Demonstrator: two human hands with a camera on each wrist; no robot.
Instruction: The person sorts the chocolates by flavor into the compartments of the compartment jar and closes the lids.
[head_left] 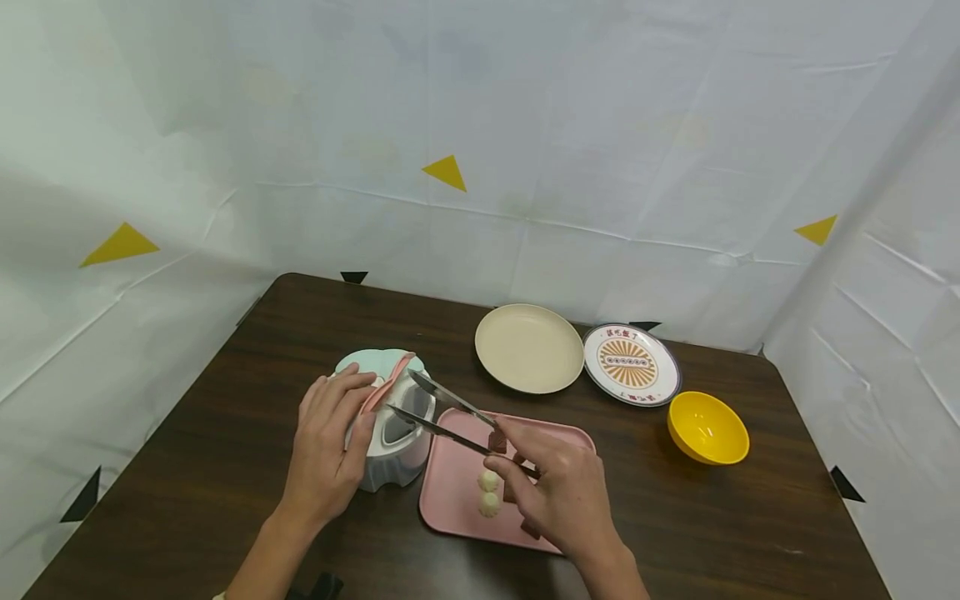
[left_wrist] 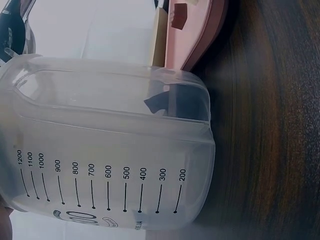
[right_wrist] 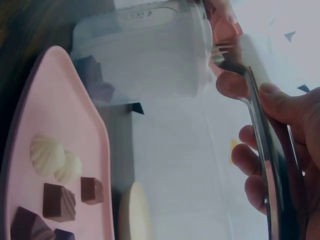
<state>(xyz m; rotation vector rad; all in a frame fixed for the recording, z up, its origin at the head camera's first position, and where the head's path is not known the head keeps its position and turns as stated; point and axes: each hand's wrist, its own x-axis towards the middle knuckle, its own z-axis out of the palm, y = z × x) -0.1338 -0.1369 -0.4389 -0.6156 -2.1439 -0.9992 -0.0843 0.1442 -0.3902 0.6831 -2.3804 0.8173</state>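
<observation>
A clear plastic measuring jar (left_wrist: pixel 115 135) with printed volume marks stands upright, left of the pink tray. Its lid has a mint-green part and a raised pink flap (head_left: pixel 387 385). My left hand (head_left: pixel 330 442) lies over the lid and pinches the flap between fingers and thumb. My right hand (head_left: pixel 558 483) grips metal tongs (head_left: pixel 457 435), whose fork and spoon ends (right_wrist: pixel 232 84) reach over the jar's opening. The ends stand apart, and I see nothing between them. Dark shapes (right_wrist: pixel 92 77) show at the jar's bottom; whether they lie inside or behind it I cannot tell.
On the pink tray (head_left: pixel 450 492) sit two white swirled sweets (right_wrist: pixel 55 157) and several brown chocolate pieces (right_wrist: pixel 59 202). Behind it are a cream plate (head_left: pixel 528 348) and a patterned plate (head_left: pixel 632 365). A yellow bowl (head_left: pixel 708 428) stands at the right on the dark table (head_left: pixel 735 525).
</observation>
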